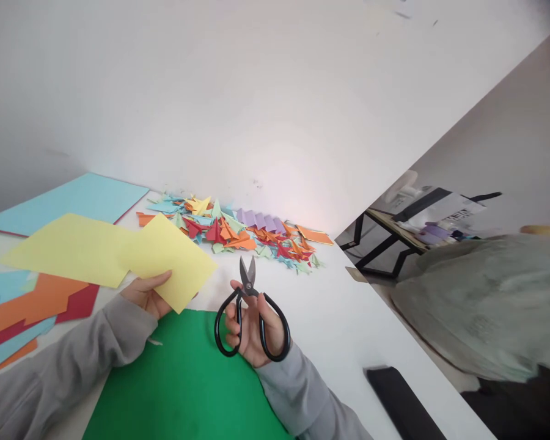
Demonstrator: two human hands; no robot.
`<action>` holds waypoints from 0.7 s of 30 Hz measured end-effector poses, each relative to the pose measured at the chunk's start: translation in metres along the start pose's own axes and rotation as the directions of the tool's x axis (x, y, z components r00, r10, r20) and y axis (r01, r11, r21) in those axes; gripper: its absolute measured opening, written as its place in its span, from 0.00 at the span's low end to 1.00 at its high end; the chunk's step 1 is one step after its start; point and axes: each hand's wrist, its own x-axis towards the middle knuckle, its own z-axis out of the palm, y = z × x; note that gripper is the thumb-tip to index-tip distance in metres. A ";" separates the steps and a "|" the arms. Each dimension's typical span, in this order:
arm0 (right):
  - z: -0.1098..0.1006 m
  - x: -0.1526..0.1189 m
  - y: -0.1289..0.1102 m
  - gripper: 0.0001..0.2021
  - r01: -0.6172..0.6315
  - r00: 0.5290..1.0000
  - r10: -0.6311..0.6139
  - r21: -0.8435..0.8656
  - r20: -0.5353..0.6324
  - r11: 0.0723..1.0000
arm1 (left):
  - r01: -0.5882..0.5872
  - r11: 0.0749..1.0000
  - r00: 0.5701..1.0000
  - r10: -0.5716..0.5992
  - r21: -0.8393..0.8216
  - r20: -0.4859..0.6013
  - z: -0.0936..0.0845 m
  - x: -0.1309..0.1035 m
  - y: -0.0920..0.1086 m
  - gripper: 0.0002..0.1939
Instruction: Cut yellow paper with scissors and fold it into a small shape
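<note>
Between thumb and fingers, my left hand (147, 293) grips a yellow sheet of paper (176, 263), its corner tilted down. Behind it a larger yellow sheet (77, 247) stretches to the left; whether the hand also touches that one I cannot tell. My right hand (256, 330) holds black-handled scissors (249, 287), fingers in the loops, blades pointing up and slightly apart. The blades are apart from the yellow paper. Below both hands lies a green sheet (187, 379).
Folded paper pieces (224, 232) in many colours are heaped along the wall. Orange, red and blue offcuts (41, 299) lie at left, below a light blue sheet (73, 198). A black flat object (403, 400) rests near the table's right edge. Beyond stand another table (385, 229) and a covered bed (476, 299).
</note>
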 end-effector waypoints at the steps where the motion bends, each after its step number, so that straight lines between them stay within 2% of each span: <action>1: 0.000 -0.001 -0.001 0.21 -0.026 1.000 0.026 -0.002 -0.004 1.000 | 0.023 1.000 1.000 -0.023 -0.007 0.013 0.001 -0.001 0.000 0.18; 3: 0.003 0.000 -0.002 0.22 -0.055 0.998 0.055 0.002 -0.011 0.998 | 0.052 0.999 0.999 -0.052 -0.005 0.008 0.001 -0.001 0.000 0.16; 9: 0.005 0.001 0.000 0.20 -0.054 0.998 0.054 0.004 -0.026 0.999 | 0.079 0.995 0.991 -0.072 0.055 -0.117 -0.004 0.004 -0.002 0.11; 14: -0.001 0.000 0.004 0.18 -0.072 0.997 0.072 -0.024 -0.015 0.997 | 0.028 0.999 0.995 -0.025 0.032 -0.094 -0.003 0.004 -0.003 0.17; 21: -0.004 0.002 0.015 0.19 0.045 0.998 -0.050 -0.136 -0.032 0.990 | 0.030 0.998 0.996 -0.025 0.062 -0.083 0.000 -0.001 -0.002 0.16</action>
